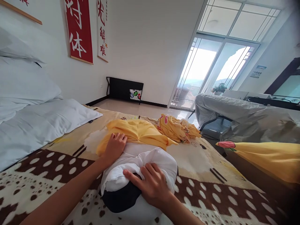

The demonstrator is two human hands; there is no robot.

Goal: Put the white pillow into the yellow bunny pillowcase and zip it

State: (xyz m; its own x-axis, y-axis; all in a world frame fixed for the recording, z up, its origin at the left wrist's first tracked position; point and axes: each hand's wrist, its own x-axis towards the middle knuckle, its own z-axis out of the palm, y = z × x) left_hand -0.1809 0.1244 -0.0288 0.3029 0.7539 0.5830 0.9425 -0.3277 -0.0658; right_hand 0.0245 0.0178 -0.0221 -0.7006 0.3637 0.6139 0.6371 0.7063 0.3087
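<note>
A white pillow [138, 153] with a black band [120, 197] on its near end lies on the bed in front of me. Yellow cloth, seemingly a pillowcase [138, 129], covers its far part. My left hand [116, 144] has its fingers curled on the yellow pillowcase's near edge, at the pillow's left side. At the near end, my right hand [154, 184] grips the bunched white pillow, its thumb stretched across the top of the black band. What lies beneath the curled fingers of both hands is hidden.
A patterned brown and cream blanket [199, 162] covers the bed. Crumpled yellow printed cloth [174, 126] lies beyond the pillow. White pillows [47, 122] are piled at left. Another yellow piece [264, 156] is at right, near plastic-covered furniture [225, 106]. A black folded frame [124, 89] leans on the wall.
</note>
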